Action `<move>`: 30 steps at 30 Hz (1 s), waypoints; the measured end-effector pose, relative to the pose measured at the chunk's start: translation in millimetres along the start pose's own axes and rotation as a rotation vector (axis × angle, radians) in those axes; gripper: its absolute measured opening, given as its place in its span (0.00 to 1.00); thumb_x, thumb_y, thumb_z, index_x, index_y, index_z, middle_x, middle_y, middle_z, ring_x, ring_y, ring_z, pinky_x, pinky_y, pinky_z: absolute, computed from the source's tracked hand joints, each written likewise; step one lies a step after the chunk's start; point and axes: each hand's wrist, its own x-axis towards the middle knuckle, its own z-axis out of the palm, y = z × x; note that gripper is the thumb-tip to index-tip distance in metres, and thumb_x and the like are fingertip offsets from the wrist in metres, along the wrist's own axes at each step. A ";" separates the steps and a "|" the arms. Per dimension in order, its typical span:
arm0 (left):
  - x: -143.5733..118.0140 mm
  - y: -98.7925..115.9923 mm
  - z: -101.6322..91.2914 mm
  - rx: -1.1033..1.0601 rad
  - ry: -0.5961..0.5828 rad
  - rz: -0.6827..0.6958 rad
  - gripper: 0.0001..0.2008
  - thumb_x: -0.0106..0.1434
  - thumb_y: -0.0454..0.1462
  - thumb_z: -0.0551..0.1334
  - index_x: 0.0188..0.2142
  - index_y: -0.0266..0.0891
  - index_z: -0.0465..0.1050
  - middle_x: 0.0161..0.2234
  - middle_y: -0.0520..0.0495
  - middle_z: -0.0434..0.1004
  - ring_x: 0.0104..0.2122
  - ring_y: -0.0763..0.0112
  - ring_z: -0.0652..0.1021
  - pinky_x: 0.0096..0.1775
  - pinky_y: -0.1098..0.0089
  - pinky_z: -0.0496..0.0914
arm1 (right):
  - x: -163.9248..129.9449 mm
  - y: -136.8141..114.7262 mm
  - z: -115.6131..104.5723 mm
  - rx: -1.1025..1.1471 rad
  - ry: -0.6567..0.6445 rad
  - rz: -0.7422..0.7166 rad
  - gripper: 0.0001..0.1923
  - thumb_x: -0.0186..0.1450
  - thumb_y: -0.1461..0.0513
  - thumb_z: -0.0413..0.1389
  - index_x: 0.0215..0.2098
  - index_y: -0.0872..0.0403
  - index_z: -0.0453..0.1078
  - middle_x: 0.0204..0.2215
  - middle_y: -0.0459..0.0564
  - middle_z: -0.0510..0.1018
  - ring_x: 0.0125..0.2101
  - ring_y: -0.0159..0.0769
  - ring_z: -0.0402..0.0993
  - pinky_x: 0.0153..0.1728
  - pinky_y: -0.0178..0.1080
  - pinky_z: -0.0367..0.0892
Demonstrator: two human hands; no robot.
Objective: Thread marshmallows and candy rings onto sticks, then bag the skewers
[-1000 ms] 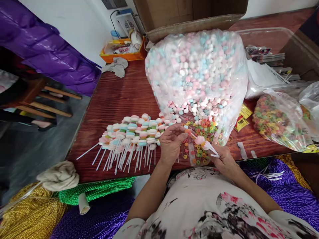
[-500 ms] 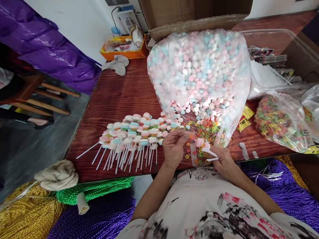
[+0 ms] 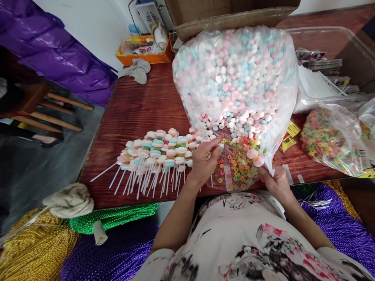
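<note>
My left hand (image 3: 206, 160) is over the right end of a row of candy skewers (image 3: 158, 150), thumb and fingers bent together. What sits between its fingertips, if anything, is hidden. A pale blue candy (image 3: 222, 146) shows right by the fingertips. My right hand (image 3: 275, 182) grips white sticks (image 3: 268, 166) with pink round candies (image 3: 253, 155) on their far ends. Between the hands lie many small coloured ring candies (image 3: 238, 164). The row's skewers carry pastel discs and rings, with their white sticks pointing toward me.
A large clear bag (image 3: 234, 74) of pastel candies spills open behind my hands. To the right are a bag of ring candies (image 3: 328, 140), yellow packets (image 3: 289, 136) and a plastic tub (image 3: 319, 31). An orange box (image 3: 143, 54) and grey cloth (image 3: 137, 71) are back left.
My right hand has moved right, away from my left, taking the sticks and pink candies along. My left hand has shifted slightly up to the end of the skewer row.
</note>
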 end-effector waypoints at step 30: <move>-6.7 18.5 1.5 -0.603 -0.405 -0.427 0.09 0.56 0.42 0.72 0.33 0.40 0.84 0.32 0.46 0.80 0.25 0.73 0.75 0.27 0.72 0.72 | -3.9 -8.8 2.3 -0.164 -0.293 -0.118 0.15 0.60 0.72 0.46 0.34 0.54 0.73 0.24 0.46 0.75 0.24 0.33 0.67 0.29 0.34 0.60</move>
